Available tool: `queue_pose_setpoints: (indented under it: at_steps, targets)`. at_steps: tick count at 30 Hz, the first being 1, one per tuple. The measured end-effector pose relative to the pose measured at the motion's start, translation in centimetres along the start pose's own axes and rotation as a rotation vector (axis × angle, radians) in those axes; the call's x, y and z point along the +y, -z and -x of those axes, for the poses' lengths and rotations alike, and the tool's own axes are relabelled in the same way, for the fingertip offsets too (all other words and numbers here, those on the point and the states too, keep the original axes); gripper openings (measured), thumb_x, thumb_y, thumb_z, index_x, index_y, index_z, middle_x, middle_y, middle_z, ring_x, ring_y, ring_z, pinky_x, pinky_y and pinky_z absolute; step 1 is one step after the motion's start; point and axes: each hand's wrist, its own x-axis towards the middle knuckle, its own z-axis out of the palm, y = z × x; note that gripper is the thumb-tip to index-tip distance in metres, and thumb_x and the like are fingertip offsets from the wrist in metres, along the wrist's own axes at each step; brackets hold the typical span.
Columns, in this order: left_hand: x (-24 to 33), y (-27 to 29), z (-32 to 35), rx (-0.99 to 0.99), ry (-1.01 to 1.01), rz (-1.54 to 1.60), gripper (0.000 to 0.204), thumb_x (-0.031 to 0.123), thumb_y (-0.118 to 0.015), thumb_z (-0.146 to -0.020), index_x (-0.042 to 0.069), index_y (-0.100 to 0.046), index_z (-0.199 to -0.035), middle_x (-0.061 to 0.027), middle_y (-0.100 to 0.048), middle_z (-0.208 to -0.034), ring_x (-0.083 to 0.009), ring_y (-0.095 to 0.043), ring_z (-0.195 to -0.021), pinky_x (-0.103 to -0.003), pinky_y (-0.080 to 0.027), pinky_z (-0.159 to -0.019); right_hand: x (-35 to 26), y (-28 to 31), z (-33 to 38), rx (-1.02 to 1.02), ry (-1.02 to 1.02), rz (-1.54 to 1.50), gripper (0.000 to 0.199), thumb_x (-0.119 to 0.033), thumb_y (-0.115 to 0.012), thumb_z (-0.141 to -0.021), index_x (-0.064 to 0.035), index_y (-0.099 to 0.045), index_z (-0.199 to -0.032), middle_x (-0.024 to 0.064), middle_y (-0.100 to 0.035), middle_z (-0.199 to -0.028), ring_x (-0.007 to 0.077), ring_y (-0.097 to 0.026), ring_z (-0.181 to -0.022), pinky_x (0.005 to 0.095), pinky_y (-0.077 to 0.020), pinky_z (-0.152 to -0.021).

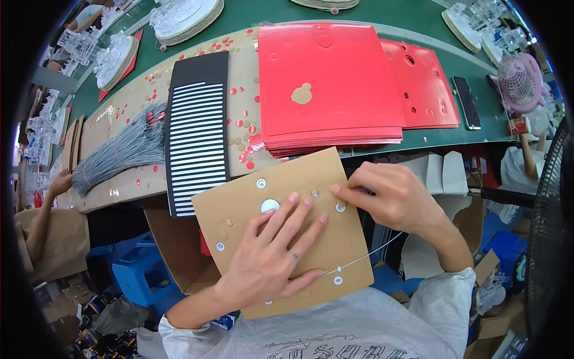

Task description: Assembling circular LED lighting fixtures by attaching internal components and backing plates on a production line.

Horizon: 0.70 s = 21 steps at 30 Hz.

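A square brown cardboard sheet [320, 170] with several holes, some showing white, lies tilted in front of my body. My left hand [266, 254] rests flat on it with the fingers spread. At the sheet's right edge my right hand [391, 194] is closed in a pinch beside a small slot; what its fingertips hold is too small to make out. A thin pale wire [371, 252] runs from a slot by my left thumb out past the sheet's right edge, below my right wrist.
Beyond the sheet stand a stack of red cards [335, 72], a black-and-white striped strip [197, 143] and a bundle of grey wires [122, 149]. A phone [466, 103] and a pink fan [519, 84] are at the right. Another person's hand [60, 183] is at the left.
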Motion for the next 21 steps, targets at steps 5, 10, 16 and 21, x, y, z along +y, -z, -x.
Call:
queue_pose_setpoints:
  at_steps: [5, 10, 16, 21]
  targets:
    - [0.0, -0.4, -0.4, 0.062, 0.062, -0.020, 0.088, 0.054, -0.076, -0.078, 0.006, -0.049, -0.146, -0.0229, -0.042, -0.145, -0.0383, -0.042, -0.136, -0.048, -0.040, -0.099, 0.0, 0.5, -0.4, -0.055, 0.018, 0.026, 0.033, -0.004, -0.069, -0.071, -0.0028, -0.072, -0.104, 0.0047, -0.057, -0.081, 0.0195, -0.061, -0.069, 0.0328, -0.0511, -0.056]
    - [0.2, -0.2, -1.0, -0.010, 0.094, -0.065, 0.099, 0.063, -0.071, -0.078, -0.002, -0.044, -0.147, -0.0200, -0.044, -0.141, -0.0328, -0.043, -0.131, -0.044, -0.039, -0.095, 0.6, 0.1, -0.5, -0.031, 0.040, -0.053, 0.034, -0.004, -0.070, -0.069, -0.0016, -0.071, -0.102, 0.0056, -0.059, -0.085, 0.0208, -0.063, -0.073, 0.0331, -0.0528, -0.059]
    - [-0.1, -0.2, -1.3, 0.019, 0.099, -0.049, 0.101, 0.066, -0.070, -0.078, -0.005, -0.044, -0.146, -0.0188, -0.045, -0.138, -0.0317, -0.046, -0.123, -0.045, -0.037, -0.096, 0.9, 0.0, -0.8, -0.059, 0.061, -0.034, 0.037, -0.003, -0.070, -0.066, -0.0016, -0.071, -0.102, 0.0061, -0.060, -0.089, 0.0216, -0.063, -0.079, 0.0337, -0.0539, -0.062]
    - [0.0, -0.3, -1.0, 0.042, 0.062, -0.040, 0.100, 0.062, -0.073, -0.078, -0.007, -0.045, -0.143, -0.0240, -0.044, -0.142, -0.0374, -0.043, -0.132, -0.048, -0.036, -0.102, 0.6, 0.4, -1.0, -0.110, 0.130, 0.019, 0.037, -0.008, -0.068, -0.070, 0.0010, -0.071, -0.106, 0.0057, -0.058, -0.094, 0.0204, -0.061, -0.083, 0.0317, -0.0534, -0.067]
